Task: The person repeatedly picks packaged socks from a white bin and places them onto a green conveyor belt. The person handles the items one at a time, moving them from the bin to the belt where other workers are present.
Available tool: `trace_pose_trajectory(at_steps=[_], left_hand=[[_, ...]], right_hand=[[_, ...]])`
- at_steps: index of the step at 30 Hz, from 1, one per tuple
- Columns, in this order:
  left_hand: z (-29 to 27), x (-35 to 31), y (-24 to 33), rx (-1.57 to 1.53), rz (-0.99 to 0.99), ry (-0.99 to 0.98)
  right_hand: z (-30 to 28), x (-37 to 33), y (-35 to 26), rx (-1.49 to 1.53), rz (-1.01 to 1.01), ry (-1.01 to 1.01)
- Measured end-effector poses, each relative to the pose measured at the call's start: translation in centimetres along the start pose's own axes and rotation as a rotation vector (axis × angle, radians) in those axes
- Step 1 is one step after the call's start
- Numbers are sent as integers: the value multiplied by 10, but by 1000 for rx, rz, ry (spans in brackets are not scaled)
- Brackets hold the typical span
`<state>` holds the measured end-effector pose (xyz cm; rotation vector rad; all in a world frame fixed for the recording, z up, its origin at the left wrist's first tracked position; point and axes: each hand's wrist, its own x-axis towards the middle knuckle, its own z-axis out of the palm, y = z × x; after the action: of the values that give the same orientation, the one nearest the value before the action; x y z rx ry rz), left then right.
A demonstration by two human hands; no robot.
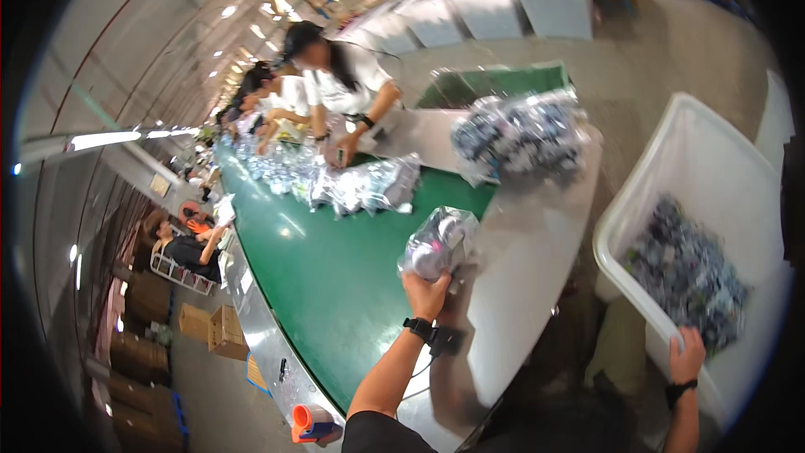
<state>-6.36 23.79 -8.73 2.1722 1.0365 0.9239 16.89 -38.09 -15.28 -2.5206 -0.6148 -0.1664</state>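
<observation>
My left hand (426,295) is closed round the bottom of a clear plastic bag (436,245) of pale grey and white rounded pieces with a small pink spot. It holds the bag up over the table end, where the green belt (335,285) meets the bare metal top (524,252). My right hand (688,354) grips the near rim of a large white plastic bin (746,151). Many small grey and dark bagged pieces (692,273) lie in the bottom of that bin.
A heap of filled clear bags (524,136) sits on the table's far end, beside a green crate (503,84). More bags (365,184) line the belt before a co-worker (344,75). An orange tape dispenser (312,424) stands at lower left. White bins (553,4) stand behind.
</observation>
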Motion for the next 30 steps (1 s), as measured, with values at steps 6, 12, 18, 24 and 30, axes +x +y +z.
trace_pose_trajectory(at_steps=[6, 12, 18, 24, 30], left_hand=[[-25, -76, 0, -79, -22, -112], [-46, -60, 10, -545, -567, -268], [-10, -67, 69, -344, -79, -368], [9, -98, 126, -693, -260, -486], [11, -120, 143, -645, -228, -580]], right_hand=[[-9, 4, -12, 21, 42, -9], [-18, 10, -27, 26, 43, -19], [-19, 12, -34, 117, 92, -1], [-2, 35, -105, 421, -41, 30], [36, 62, -205, 1084, 91, -595]])
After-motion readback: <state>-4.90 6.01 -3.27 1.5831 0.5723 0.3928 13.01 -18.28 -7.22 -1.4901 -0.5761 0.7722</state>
